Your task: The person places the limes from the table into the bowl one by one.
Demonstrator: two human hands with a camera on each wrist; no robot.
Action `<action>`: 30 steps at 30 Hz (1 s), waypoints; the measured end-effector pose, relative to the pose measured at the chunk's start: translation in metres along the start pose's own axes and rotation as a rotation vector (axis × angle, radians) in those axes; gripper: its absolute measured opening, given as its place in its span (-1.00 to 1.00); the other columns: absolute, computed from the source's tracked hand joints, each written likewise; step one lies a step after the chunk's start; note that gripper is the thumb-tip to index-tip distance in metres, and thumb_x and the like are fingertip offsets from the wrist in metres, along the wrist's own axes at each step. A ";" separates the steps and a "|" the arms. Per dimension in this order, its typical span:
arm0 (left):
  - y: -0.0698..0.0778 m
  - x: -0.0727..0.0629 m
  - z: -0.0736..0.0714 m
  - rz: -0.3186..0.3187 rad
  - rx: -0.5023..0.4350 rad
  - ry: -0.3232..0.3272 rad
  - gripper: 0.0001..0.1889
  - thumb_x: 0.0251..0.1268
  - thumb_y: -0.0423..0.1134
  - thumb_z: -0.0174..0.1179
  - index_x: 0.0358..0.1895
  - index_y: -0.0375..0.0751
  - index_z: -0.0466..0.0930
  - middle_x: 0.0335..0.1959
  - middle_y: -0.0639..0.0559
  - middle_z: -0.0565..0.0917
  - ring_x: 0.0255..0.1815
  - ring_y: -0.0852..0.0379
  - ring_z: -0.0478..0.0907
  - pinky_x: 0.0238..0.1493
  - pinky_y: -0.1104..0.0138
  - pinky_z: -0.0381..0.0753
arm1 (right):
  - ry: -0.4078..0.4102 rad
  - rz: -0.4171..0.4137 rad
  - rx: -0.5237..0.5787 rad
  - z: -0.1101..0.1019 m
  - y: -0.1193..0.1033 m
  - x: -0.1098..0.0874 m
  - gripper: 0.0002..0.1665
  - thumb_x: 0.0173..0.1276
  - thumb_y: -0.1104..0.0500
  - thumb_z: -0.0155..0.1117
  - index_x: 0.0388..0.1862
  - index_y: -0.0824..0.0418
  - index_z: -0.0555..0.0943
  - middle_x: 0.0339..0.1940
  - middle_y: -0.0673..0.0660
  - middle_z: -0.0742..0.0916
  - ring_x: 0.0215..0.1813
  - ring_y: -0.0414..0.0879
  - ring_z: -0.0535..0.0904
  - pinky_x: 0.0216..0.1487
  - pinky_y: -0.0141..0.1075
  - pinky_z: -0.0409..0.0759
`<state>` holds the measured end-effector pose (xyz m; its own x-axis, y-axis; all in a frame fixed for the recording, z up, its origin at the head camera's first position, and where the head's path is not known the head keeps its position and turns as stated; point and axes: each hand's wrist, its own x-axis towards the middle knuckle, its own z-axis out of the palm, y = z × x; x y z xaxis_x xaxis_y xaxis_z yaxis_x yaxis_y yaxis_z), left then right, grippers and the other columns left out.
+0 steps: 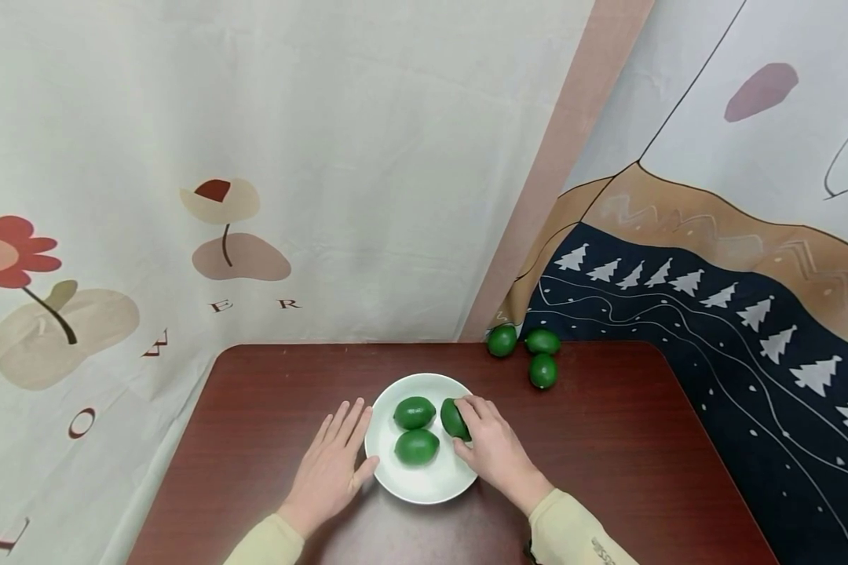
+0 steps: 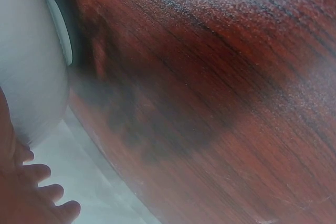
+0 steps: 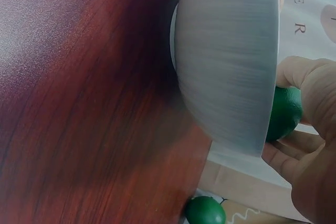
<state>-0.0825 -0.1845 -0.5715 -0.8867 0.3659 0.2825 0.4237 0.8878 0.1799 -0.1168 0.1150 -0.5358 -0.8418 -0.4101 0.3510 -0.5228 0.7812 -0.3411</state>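
Observation:
A white bowl (image 1: 429, 490) stands on the table in the head view, with two green limes, one farther back (image 1: 414, 413) and one nearer (image 1: 417, 446), inside it. At the bowl's right side my right hand (image 1: 496, 447) grips a third lime (image 1: 454, 420) between thumb and fingers. From the right wrist, this lime (image 3: 286, 111) shows partly behind the bowl's rim (image 3: 231, 61), fingertips at that rim. My left hand (image 1: 330, 471) lies flat with straight fingers along the bowl's left side, its thumb overlapping the rim. The left wrist view catches the bowl's outer wall (image 2: 31, 51) beside the fingers.
Three more limes sit at the table's back right: one on the left (image 1: 502, 340), one on the right (image 1: 542, 340) and one in front (image 1: 542, 370). Behind the brown table (image 1: 608, 439) hangs a printed cloth (image 1: 396, 157).

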 end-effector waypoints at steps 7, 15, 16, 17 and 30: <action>0.000 0.000 0.000 0.006 0.000 0.008 -0.20 0.42 0.12 0.16 0.55 -0.33 0.29 0.60 -0.23 0.28 0.59 -0.26 0.23 0.55 -0.11 0.23 | 0.000 -0.030 -0.024 0.005 0.000 0.001 -0.31 0.07 0.23 0.61 0.22 0.30 0.61 0.08 0.22 0.69 0.07 0.09 0.63 -0.01 -0.10 0.76; 0.001 0.000 -0.001 0.008 0.001 0.011 -0.20 0.42 0.13 0.15 0.56 -0.33 0.28 0.59 -0.23 0.29 0.60 -0.25 0.22 0.55 -0.11 0.24 | 0.034 -0.082 -0.044 0.011 0.002 0.000 -0.32 0.03 0.23 0.62 0.18 0.28 0.62 0.06 0.22 0.69 0.02 0.09 0.63 -0.10 -0.14 0.77; 0.001 0.000 -0.001 0.007 0.001 0.010 -0.20 0.42 0.13 0.15 0.56 -0.33 0.28 0.59 -0.23 0.29 0.60 -0.25 0.21 0.55 -0.11 0.23 | 0.039 -0.089 -0.045 0.012 0.002 0.000 -0.32 0.02 0.24 0.62 0.18 0.28 0.63 0.05 0.22 0.69 0.01 0.09 0.63 -0.11 -0.14 0.76; 0.001 0.000 -0.001 0.006 0.000 0.009 -0.20 0.42 0.13 0.15 0.56 -0.33 0.28 0.59 -0.23 0.29 0.61 -0.24 0.20 0.55 -0.10 0.23 | 0.044 -0.095 -0.049 0.012 0.001 0.000 -0.32 0.02 0.24 0.62 0.17 0.28 0.63 0.04 0.22 0.69 0.00 0.09 0.63 -0.11 -0.14 0.76; 0.002 0.001 -0.002 0.010 -0.006 0.013 -0.20 0.41 0.10 0.19 0.55 -0.35 0.29 0.57 -0.25 0.32 0.59 -0.26 0.22 0.54 -0.11 0.24 | 0.033 -0.133 -0.087 0.017 0.001 -0.002 -0.35 0.04 0.21 0.62 0.15 0.30 0.63 0.02 0.25 0.68 0.05 0.13 0.64 0.00 -0.10 0.75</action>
<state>-0.0819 -0.1830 -0.5690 -0.8801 0.3710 0.2963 0.4335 0.8825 0.1825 -0.1175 0.1088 -0.5519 -0.7605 -0.4975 0.4172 -0.6141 0.7598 -0.2133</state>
